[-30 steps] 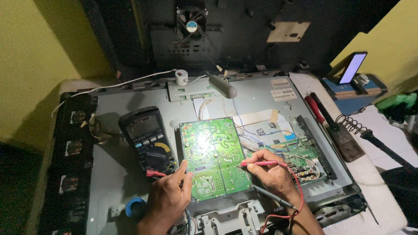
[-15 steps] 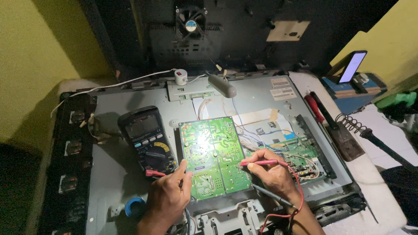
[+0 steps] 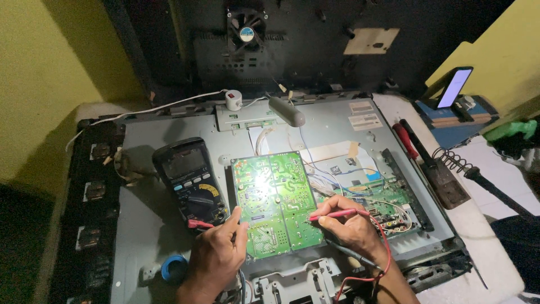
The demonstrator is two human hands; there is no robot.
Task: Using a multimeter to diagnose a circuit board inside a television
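Observation:
A green circuit board [image 3: 275, 197] lies in the middle of a grey metal chassis [image 3: 337, 121]. My right hand [image 3: 351, 225] pinches a red test probe [image 3: 332, 214], its tip touching the board's right edge. A red lead runs from it back past my wrist. My left hand [image 3: 216, 253] rests at the board's lower left corner, fingers closed; a black probe seems to be in it, but what it grips is hidden. A dark multimeter [image 3: 190, 179] with a yellow-marked dial lies left of the board, a red plug in its socket.
A second green board [image 3: 388, 200] with wires sits right of the first. A small lamp [image 3: 286, 111] lights the chassis top. Red-handled tools [image 3: 406, 139] and a soldering iron on a coil stand [image 3: 458, 166] lie at the right. A lit phone [image 3: 454, 87] leans at the back right. Blue tape roll [image 3: 174, 267] lower left.

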